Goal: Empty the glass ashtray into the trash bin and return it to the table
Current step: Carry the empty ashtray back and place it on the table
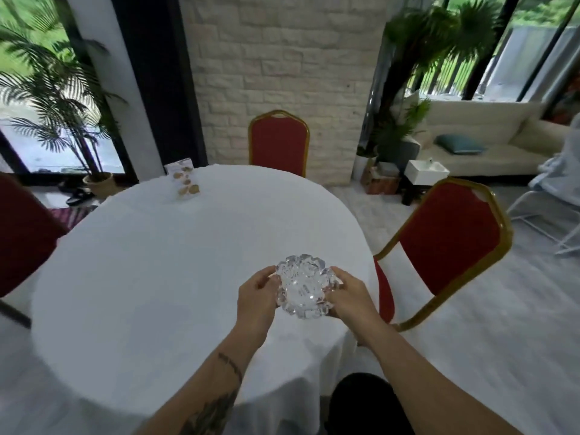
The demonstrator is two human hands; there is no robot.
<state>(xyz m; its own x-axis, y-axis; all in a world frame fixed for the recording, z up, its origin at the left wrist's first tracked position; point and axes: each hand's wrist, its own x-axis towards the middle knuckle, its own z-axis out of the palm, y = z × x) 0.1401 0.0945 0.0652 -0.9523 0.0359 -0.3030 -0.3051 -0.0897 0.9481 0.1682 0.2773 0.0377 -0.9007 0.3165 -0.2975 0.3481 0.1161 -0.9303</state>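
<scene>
A clear cut-glass ashtray (303, 285) with a scalloped rim is over the right side of the round table (163, 271), which is draped in a white cloth. My left hand (258, 295) grips its left edge and my right hand (346, 296) grips its right edge. I cannot tell whether the ashtray rests on the cloth or hangs just above it. Its bowl looks see-through with no visible contents. No trash bin is in view.
A standing menu card (183, 180) sits at the table's far side. Red chairs with gold frames stand behind (278, 142), to the right (445, 246) and to the left (22, 230). Potted palms, a cream sofa (489, 142) and a small white box (427, 171) lie beyond.
</scene>
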